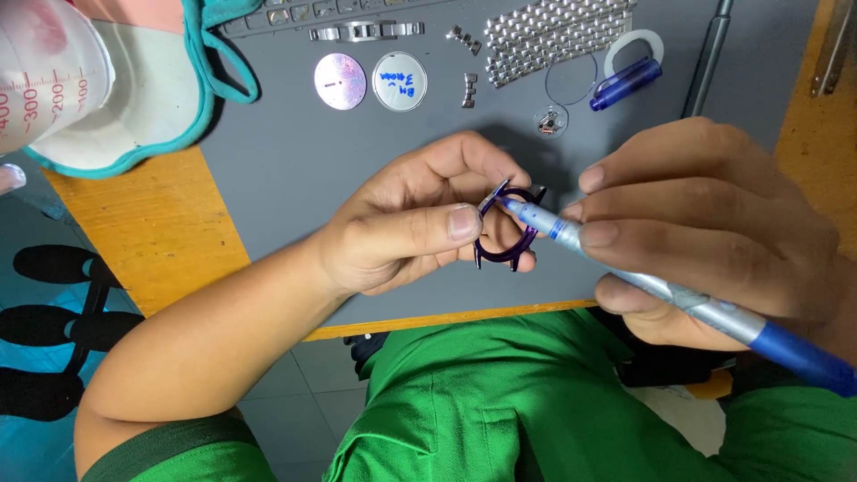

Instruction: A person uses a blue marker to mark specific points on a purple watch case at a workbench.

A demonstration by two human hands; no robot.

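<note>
My left hand [411, 223] pinches a dark purple watch case ring [511, 230] between thumb and fingers, just above the near edge of the grey mat [295, 170]. My right hand [714, 232] grips a blue and silver pen-shaped tool [661, 290] like a pencil. Its tip touches the upper rim of the ring. Part of the ring is hidden behind my left fingers.
Farther back on the mat lie two round metal discs [370, 81], loose bracelet links [467, 62], a metal watch bracelet [553, 34], a thin wire ring [571, 78], a small movement part [551, 120] and a blue cap [625, 83]. A measuring cup [45, 71] stands at left.
</note>
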